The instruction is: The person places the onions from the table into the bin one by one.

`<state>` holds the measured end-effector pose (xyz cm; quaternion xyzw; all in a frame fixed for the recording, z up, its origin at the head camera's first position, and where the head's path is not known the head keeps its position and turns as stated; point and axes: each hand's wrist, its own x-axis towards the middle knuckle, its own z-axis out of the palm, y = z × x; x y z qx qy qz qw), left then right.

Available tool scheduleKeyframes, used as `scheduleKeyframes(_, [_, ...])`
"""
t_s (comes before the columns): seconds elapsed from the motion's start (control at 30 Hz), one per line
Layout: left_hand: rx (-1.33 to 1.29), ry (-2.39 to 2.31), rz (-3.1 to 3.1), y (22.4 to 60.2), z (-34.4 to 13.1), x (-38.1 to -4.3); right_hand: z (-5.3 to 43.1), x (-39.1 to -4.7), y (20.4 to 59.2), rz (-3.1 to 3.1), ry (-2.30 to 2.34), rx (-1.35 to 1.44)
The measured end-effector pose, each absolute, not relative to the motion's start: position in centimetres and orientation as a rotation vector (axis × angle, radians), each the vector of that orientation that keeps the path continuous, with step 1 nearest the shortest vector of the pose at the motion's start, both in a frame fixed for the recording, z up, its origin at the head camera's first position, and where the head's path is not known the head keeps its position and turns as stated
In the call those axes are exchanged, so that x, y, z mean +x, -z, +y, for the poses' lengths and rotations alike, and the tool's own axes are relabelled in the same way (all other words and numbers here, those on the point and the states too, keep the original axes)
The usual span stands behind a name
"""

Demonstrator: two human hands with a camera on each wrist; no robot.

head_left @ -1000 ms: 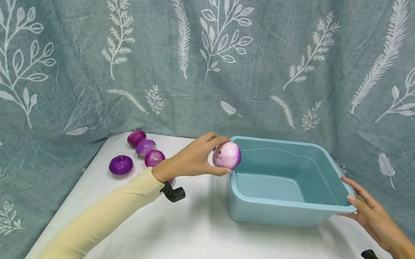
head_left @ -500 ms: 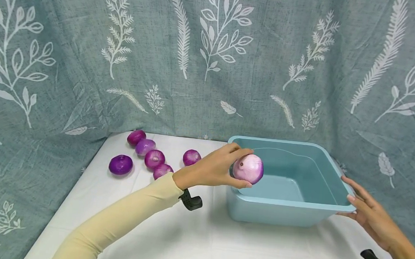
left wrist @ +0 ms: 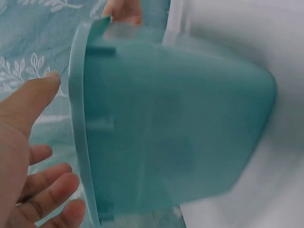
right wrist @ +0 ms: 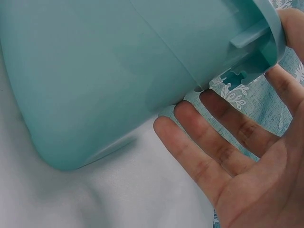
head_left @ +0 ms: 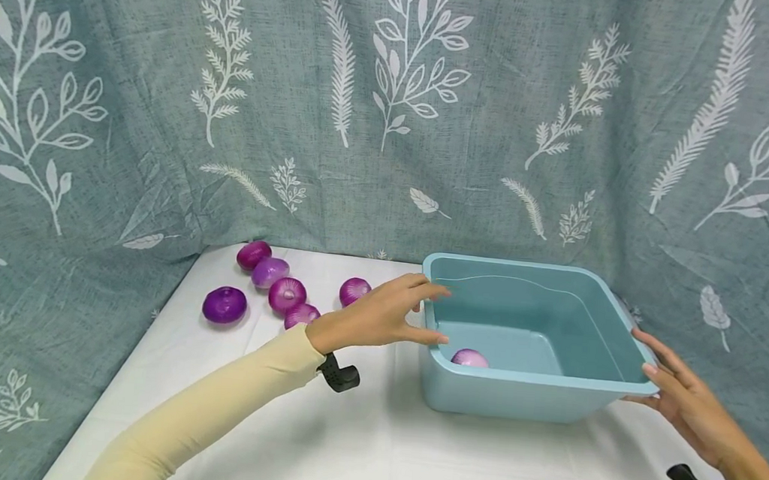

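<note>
A peeled red onion [head_left: 470, 358] lies inside the blue plastic basin [head_left: 502, 376], near its front left; the front rim hides its lower part. My left hand [head_left: 385, 312] is over the basin's left rim with thumb and fingers spread apart, holding nothing. In the left wrist view, the left hand's thumb and fingers [left wrist: 52, 190] stand beside the basin's rim. At the basin's right end, my right hand [head_left: 697, 408] holds the rim, thumb on top. The right wrist view shows several fingers [right wrist: 204, 152] extended against or close to the basin's outer wall.
Several more red onions lie on the white tablecloth [head_left: 315, 430] at the left, among them a dark purple onion [head_left: 224, 305]. A single onion [head_left: 355, 292] sits behind the left hand. A leaf-patterned curtain [head_left: 394, 120] hangs behind the table.
My left hand carried the onion rightward over the rim, released it into the basin, then drew back slightly left with fingers spread. The right hand stayed at the basin's right end.
</note>
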<state>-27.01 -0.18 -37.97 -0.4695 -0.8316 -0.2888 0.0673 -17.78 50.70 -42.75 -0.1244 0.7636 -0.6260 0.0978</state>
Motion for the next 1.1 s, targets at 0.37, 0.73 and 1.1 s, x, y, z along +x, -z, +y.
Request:
scheduleKeyframes(0.37, [-1.127, 0.835, -2.560, 40.6, -8.7, -28.4, 50.7, -17.8, 42.8, 2.254, 1.866, -0.370])
scheduleKeyframes(0.73, [-0.858, 0.788, -2.608, 42.9, -17.8, -29.2, 50.7, -17.7, 42.8, 2.224, 1.885, -0.383])
scheduleKeyframes(1.1, [-0.588, 0.667, -2.680, 44.3, -25.4, -29.0, 50.5, -17.7, 42.8, 2.228, 1.874, -0.357])
